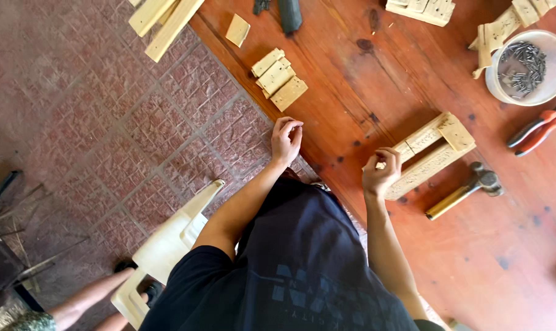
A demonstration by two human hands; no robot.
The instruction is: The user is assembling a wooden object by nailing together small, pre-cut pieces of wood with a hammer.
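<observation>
My left hand (pixel 286 138) rests at the near edge of the reddish wooden table (pixel 364 92), its fingers curled in with nothing visible inside. My right hand (pixel 381 173) is closed on the near end of a small pale wooden frame (pixel 434 150) made of carved slats, which lies flat on the table. A hammer (pixel 468 187) with a brass-coloured handle lies just right of the frame. A stack of small wood blocks (pixel 278 79) sits beyond my left hand, apart from it.
A white tub of nails (pixel 526 67) and red-handled pliers (pixel 535 132) are at the right. Loose wood pieces (pixel 422 9), a small block (pixel 237 29) and planks (pixel 164 21) lie farther off. A white plastic chair (pixel 167 245) stands on the brick floor; another person's leg (pixel 88 297) shows lower left.
</observation>
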